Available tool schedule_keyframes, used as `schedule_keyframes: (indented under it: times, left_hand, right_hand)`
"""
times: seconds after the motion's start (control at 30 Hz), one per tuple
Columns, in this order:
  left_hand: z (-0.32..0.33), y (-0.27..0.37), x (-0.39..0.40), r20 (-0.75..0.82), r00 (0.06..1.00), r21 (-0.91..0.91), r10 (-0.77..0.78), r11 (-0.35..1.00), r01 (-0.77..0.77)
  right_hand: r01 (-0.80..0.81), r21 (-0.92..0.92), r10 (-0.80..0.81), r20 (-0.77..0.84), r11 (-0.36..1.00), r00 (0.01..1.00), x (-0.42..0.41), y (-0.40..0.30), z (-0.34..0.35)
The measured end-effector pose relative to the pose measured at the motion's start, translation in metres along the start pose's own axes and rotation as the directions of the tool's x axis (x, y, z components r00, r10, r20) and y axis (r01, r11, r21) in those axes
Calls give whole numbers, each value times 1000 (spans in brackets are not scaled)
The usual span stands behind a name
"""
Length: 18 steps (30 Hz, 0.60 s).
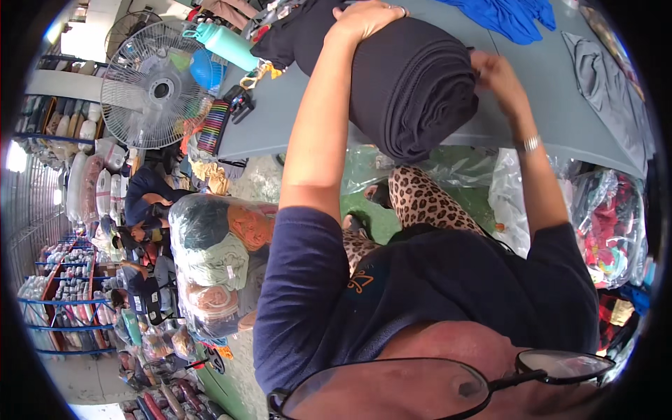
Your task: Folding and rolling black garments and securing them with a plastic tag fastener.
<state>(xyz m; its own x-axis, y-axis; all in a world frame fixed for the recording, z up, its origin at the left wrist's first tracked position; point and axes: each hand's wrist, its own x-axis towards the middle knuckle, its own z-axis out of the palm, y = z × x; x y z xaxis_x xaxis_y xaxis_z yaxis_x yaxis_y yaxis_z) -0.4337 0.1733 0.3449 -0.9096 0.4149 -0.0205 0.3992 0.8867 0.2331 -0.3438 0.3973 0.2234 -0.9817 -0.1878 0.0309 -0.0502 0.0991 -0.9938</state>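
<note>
A thick roll of dark ribbed fabric [404, 89] lies on the grey table [525, 113], its layered spiral end facing right and overhanging the near edge. Across the top of the roll rests my left hand [367, 18], palm down, a ring on one finger; its fingertips are partly cut off by the picture's top. At the roll's right end is my right hand [493, 73], blurred, with bent fingers close to the upper edge of the fabric. Whether those fingers pinch the cloth cannot be told. More dark fabric [283, 39] spreads out to the left of the roll.
A mint-green bottle [226, 44], marker set [214, 126] and large fan [160, 90] stand left. Blue cloth [504, 16] and a grey garment [604, 89] lie right. A plastic-wrapped fabric bale [220, 262] and a clear bag of clothes [609, 226] flank me. Other people sit at left.
</note>
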Motion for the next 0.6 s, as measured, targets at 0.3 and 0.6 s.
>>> schedule_keyframes:
  times: [0.3,0.6]
  left_hand:
    - [7,0,9,-12,1000,170,15,985,-12]
    - [28,26,13,210,963,438,168,864,-247]
  right_hand:
    - [414,-470,-386,160,780,909,72,59,-2]
    - [302,-780,-436,42,548,899,-78,33,101]
